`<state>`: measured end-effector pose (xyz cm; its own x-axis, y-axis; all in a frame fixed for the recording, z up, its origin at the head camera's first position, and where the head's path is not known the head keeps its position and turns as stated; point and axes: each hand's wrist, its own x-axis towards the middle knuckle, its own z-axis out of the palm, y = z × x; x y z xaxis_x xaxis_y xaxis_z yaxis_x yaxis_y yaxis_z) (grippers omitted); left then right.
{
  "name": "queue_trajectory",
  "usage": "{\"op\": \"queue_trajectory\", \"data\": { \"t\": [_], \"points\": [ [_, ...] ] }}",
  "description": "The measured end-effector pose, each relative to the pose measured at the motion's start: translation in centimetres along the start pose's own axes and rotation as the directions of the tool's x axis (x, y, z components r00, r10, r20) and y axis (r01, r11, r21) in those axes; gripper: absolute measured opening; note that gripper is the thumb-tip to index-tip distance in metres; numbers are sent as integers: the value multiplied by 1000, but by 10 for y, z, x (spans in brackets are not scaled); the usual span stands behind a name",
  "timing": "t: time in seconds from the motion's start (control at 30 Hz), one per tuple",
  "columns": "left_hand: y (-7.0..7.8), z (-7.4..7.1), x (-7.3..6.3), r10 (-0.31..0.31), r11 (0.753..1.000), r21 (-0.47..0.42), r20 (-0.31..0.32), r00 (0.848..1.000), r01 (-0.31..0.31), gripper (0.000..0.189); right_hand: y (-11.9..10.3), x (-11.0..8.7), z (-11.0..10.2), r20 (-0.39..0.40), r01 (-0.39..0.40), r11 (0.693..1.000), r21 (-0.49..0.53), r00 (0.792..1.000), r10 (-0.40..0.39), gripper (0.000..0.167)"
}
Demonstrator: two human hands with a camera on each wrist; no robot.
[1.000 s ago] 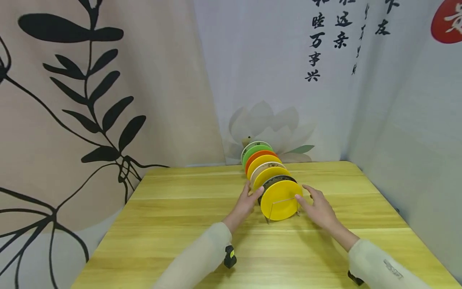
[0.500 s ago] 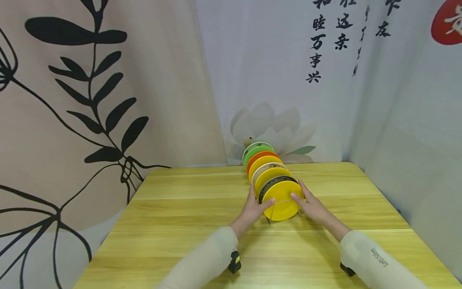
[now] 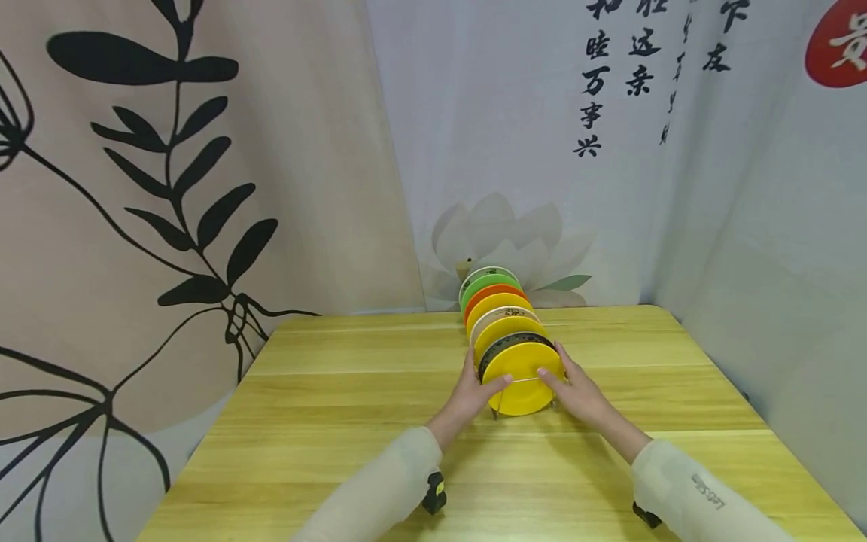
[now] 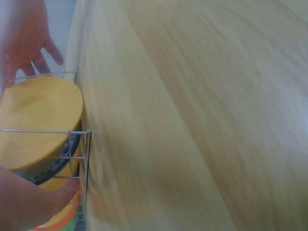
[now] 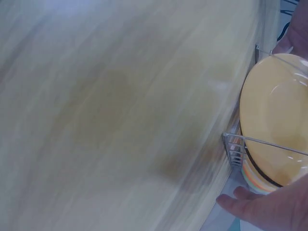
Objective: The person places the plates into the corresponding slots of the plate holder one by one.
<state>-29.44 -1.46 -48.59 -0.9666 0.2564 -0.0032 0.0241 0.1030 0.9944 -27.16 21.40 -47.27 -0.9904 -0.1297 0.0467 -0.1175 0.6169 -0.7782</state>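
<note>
A wire plate rack point(image 3: 527, 380) with upright plates stands on the table. Its foremost plate point(image 3: 521, 361) is plain yellow; behind it is one with a dark patterned rim point(image 3: 497, 349). My left hand point(image 3: 466, 397) grips the rack's near left side, thumb across the front, fingers along the edge. On the near right side my right hand point(image 3: 579, 393) holds it likewise. In the left wrist view, the left hand point(image 4: 29, 202) reaches the wire frame point(image 4: 38, 131). In the right wrist view, the right hand point(image 5: 274, 207) lies by the frame's corner, its palm partly hidden.
Further back in the row stand yellow, white-patterned, orange point(image 3: 491, 290) and green point(image 3: 489, 281) plates. The wooden table point(image 3: 325, 436) spreads to both sides. Its back edge meets a printed curtain point(image 3: 325, 188), and another curtain borders the right.
Both hands have closed in on the rack's near end. The rack has turned slightly: its near end shifted left, its far end a little right.
</note>
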Motion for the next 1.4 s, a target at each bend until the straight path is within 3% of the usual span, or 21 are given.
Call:
{"op": "queue_trajectory", "data": {
  "t": [0.17, 0.47, 0.57, 0.7, 0.77, 0.83, 0.9, 1.0, 1.03, 1.1, 1.17, 1.3, 1.4],
  "points": [
    [4, -11, -4, -20, 1000, 12, -13, 1000, 20, 104, -7, -4, 11, -19, 27, 999, 16, 999, -27, 85],
    [2, -29, -6, -44, 998, 39, -18, 999, 45, 97, -12, -10, 13, -26, -36, 999, -21, 999, 35, 89],
    [0, -48, -4, -45, 994, 94, -69, 997, 52, 98, -6, -8, -1, -41, -50, 997, -50, 998, 48, 86],
    [1, -93, 0, -7, 970, 237, -156, 988, 44, 97, 14, 1, -34, -70, -73, 986, -149, 996, 63, 85],
    [2, -120, 0, 12, 925, 376, -184, 983, 59, 95, 27, 5, -51, -78, -93, 971, -223, 994, 77, 87],
    [2, -145, 1, 44, 839, 539, -203, 978, 74, 92, 41, 8, -67, -88, -110, 938, -327, 992, 86, 89],
    [1, -169, 0, 71, 714, 693, -211, 975, 98, 90, 54, 9, -81, -99, -117, 899, -422, 992, 83, 89],
    [-4, -197, -4, 105, 511, 848, -224, 969, 141, 91, 71, 7, -95, -114, -115, 828, -548, 992, 62, 90],
    [-6, -205, -6, 103, 452, 878, -225, 969, 156, 92, 75, 6, -99, -114, -113, 810, -576, 992, 57, 91],
    [-11, -217, -9, 80, 364, 911, -237, 968, 193, 97, 83, 3, -105, -110, -108, 781, -615, 993, 50, 93],
    [-16, -225, -11, 38, 311, 923, -250, 967, 227, 104, 87, 1, -108, -103, -103, 769, -631, 994, 48, 95],
    [-20, -230, -14, -1, 276, 926, -269, 963, 259, 113, 93, 0, -110, -91, -98, 761, -641, 994, 52, 97],
    [-21, -230, -14, 2, 261, 929, -271, 963, 261, 115, 95, -1, -110, -91, -99, 758, -645, 994, 53, 98]
  ]
}}
